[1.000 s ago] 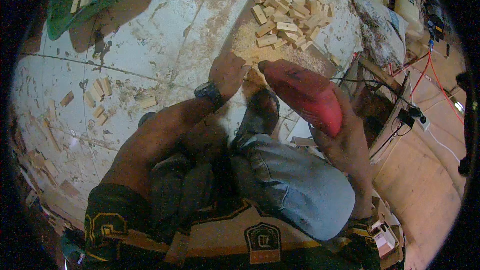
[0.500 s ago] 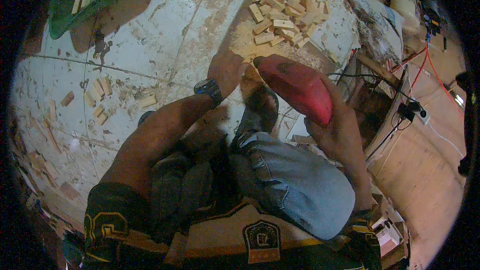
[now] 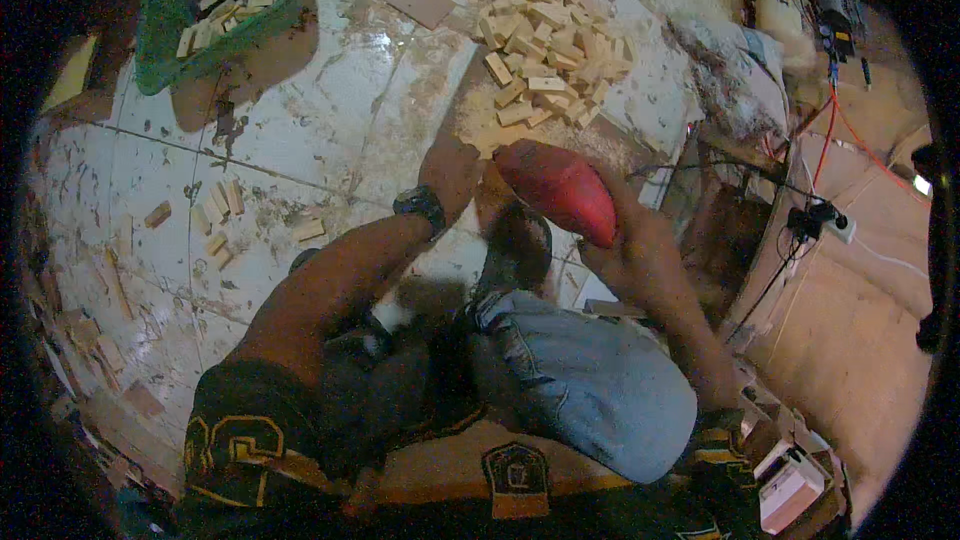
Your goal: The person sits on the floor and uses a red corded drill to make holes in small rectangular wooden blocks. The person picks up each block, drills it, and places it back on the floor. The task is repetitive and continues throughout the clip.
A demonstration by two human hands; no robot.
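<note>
My right hand (image 3: 635, 250) is closed round the rear of a red power tool (image 3: 560, 190). The tool's far end points toward my left hand (image 3: 452, 172), and its working tip is hidden from view. My left hand has a dark wristwatch (image 3: 420, 206) on its wrist. Its fingers are curled close to the tool's front end, and whatever they hold is too small and dim to name. Both hands are above my foot (image 3: 497, 208). Just beyond them a heap of small pale wooden blocks (image 3: 547, 83) lies among sawdust.
At the far left a green basket (image 3: 150, 70) holds wooden blocks and dark pieces. Several loose blocks (image 3: 220, 205) lie on the dirty tiled floor (image 3: 330, 155) to the left. On the right are a black cable (image 3: 690, 168), a power strip (image 3: 838, 227) and orange cords (image 3: 826, 145).
The whole view has shifted, so the basket and heap sit lower. The red tool has turned, its rear end moving leftward with my right hand. My left hand stays by its front end.
</note>
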